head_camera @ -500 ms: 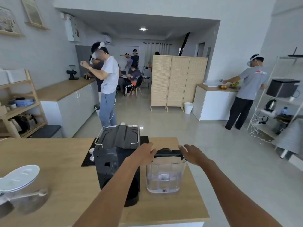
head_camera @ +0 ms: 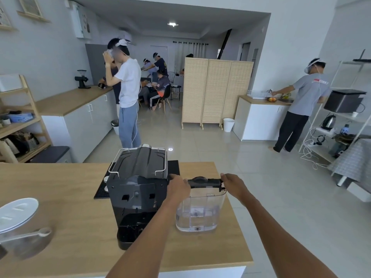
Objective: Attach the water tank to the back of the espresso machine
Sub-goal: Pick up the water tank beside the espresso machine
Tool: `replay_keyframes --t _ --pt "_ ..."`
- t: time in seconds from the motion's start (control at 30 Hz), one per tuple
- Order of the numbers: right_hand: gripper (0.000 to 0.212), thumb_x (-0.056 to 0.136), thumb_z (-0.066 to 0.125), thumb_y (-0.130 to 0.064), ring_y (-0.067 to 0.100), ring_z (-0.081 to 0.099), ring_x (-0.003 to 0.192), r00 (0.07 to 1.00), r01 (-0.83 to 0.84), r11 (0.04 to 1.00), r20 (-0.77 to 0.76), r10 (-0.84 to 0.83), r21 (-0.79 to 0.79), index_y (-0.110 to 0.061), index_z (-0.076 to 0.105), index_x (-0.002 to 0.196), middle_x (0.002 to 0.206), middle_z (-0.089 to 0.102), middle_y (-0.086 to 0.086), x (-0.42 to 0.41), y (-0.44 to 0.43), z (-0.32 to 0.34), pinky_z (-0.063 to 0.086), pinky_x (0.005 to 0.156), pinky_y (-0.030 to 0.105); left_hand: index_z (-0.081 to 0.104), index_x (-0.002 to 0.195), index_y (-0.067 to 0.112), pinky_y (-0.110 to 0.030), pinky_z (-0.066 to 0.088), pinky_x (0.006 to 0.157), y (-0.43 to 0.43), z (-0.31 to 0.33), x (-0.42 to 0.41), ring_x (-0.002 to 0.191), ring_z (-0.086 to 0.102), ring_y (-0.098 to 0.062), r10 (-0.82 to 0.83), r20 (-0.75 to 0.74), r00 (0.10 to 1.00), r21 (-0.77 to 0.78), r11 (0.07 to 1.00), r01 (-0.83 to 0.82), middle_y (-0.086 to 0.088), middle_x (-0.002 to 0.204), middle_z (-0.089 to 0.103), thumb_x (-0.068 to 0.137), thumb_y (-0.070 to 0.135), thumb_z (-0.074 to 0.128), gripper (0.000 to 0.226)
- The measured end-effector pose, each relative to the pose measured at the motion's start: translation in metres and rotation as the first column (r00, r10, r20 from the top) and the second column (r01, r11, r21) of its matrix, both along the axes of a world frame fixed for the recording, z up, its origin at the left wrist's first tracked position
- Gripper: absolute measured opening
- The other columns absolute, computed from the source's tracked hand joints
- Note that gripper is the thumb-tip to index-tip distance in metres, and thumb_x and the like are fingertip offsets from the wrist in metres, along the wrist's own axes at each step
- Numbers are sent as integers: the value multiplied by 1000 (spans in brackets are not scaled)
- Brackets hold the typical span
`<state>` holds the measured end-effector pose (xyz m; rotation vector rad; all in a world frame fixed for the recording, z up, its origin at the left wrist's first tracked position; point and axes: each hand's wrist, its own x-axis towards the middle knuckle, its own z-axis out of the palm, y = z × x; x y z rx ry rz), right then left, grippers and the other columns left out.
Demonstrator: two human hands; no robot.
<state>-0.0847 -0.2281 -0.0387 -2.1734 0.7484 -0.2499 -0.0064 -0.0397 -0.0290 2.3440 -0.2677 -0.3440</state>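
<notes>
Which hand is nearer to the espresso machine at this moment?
Left. The left hand grips the water tank lid's left end, right beside the espresso machine. The right hand holds the lid's far right end, with the tank between.

Count, head view:
- 1 espresso machine (head_camera: pixel 138 195) on wooden counter (head_camera: pixel 66 213)
- 1 clear water tank (head_camera: pixel 198 211), 1 black lid (head_camera: pixel 204 182) on it
- 2 hands: left hand (head_camera: pixel 178 186), right hand (head_camera: pixel 233 184)
- 1 black mat (head_camera: pixel 173 166) under machine
- 1 white-lidded jar (head_camera: pixel 18 213), 1 scoop (head_camera: pixel 30 234)
- 1 folding screen (head_camera: pixel 216 91), 3 panels
- 2 white bins (head_camera: pixel 228 125) (head_camera: pixel 115 126)
- 1 grinder (head_camera: pixel 82 79)
- 1 kettle (head_camera: pixel 329 122)
- people standing nearby: 2 (head_camera: pixel 128 93) (head_camera: pixel 303 103); more at back, count unclear
</notes>
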Motion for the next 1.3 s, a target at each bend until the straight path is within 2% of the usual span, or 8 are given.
replay_keyframes --t 0.13,0.23,0.33,0.53,0.73,0.83,1.1,1.3 --pt "35 101 47 -22 34 60 119 989 84 986 110 -100 145 2 69 115 121 70 16 -2 -7 -8 41 88 32 55 114 -3 -32 43 68 5 -4 0 88 58 -25 121 82 989 -149 983 -108 -16 105 64 102 21 52 27" --pt "42 96 61 -20 26 56 129 970 139 959 160 -182 249 -6 62 136 133 66 7 -7 -7 -11 40 104 31 55 92 2 -28 34 53 7 -6 -3 74 48 -20 192 130 973 -185 968 -167 -11 86 56 100 14 53 15" --pt "43 94 67 -16 27 60 122 951 157 940 209 -226 302 -4 62 135 126 68 10 -6 -11 -16 45 105 34 41 72 11 -28 34 51 5 -7 -3 64 45 -17 220 165 962 -160 968 -194 -4 72 49 96 0 54 30" --pt "30 90 61 1 29 66 98 961 160 984 215 -174 80 -5 75 115 97 70 10 2 -7 -11 45 81 27 58 100 4 -28 43 63 6 -9 -6 77 55 -19 125 239 963 -54 992 -115 -9 93 63 92 -4 59 11" --pt "26 85 63 5 26 69 70 945 181 981 289 -156 -63 -13 76 99 75 69 6 0 -8 -7 59 73 36 50 122 8 -37 55 76 8 -12 -4 94 64 -28 44 376 925 31 998 -60 -12 110 63 87 -12 60 42" --pt "24 85 65 2 20 72 66 930 183 980 338 -146 -80 -13 79 99 66 69 1 -2 -12 -10 54 67 27 48 131 12 -36 53 72 11 -12 -3 90 65 -28 -23 447 894 81 997 -15 -12 105 65 86 -14 54 52" --pt "15 85 79 -13 20 74 69 893 136 990 436 -112 -25 -15 84 99 74 77 0 -16 -19 -15 63 74 41 59 115 21 -44 60 70 26 -19 -1 78 65 -23 -37 440 897 -115 989 98 -5 91 64 85 -12 44 47" --pt "17 85 80 -23 22 77 68 895 68 996 438 -88 61 -13 83 99 91 80 10 -25 -20 -11 65 66 34 60 116 22 -42 58 82 29 -22 -2 87 64 -23 -34 416 909 -210 969 132 -7 98 65 92 -6 48 39"
